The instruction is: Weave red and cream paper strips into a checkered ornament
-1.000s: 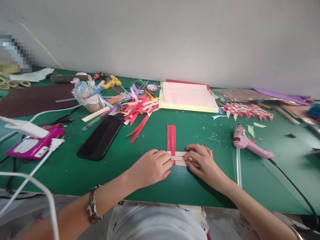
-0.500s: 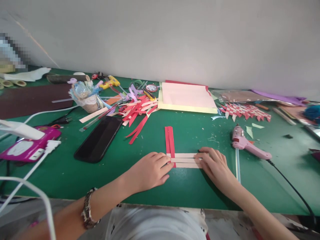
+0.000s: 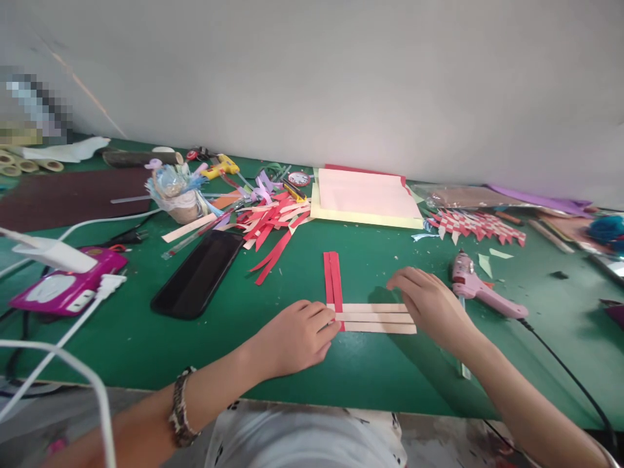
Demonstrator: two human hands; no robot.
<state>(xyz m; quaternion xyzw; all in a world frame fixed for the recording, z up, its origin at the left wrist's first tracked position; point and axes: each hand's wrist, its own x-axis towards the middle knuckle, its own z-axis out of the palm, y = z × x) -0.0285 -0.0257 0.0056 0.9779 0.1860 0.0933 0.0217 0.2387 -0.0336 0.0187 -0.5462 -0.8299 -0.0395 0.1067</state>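
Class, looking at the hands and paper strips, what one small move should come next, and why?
Probably, the right hand should fetch another strip from the loose pile. The left hand steadies the crossing of two red strips and three pale strips; the pale strips run on bare to the right, and the right hand seems free near their ends.

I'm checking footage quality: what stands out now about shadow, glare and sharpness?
Head view: the right hand throws a soft shadow onto the green table; the table's right side carries a pale sheen; a patch at upper left is pixelated; the pale strips look fairly clear, their edges readable.
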